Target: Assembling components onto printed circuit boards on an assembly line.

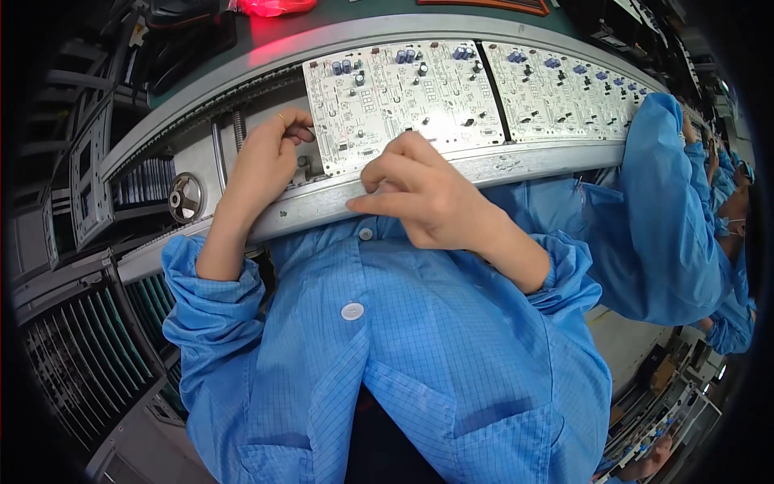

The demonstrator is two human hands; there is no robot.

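A large white circuit board (379,105) lies across the rails of a metal conveyor, with blue capacitors and small black parts standing on it. At its left edge is my left hand (270,157), fingers bent toward the board, a gap between thumb and forefinger. Those fingertips are at the edge, but I cannot tell if they press on it. My right hand (427,194) hovers over the near rail (314,208) and the board's front edge. Its fingers are loosely bent and apart, with nothing visible in them. A second white circuit board (564,101) lies to the right, past a narrow dark gap.
On the conveyor's left are a handwheel (185,198) and a threaded rod (239,129). Racks of upright boards (89,355) stand at lower left. Behind the far rail lies a glowing red object (278,6). A co-worker's blue sleeve (665,210) is close on the right.
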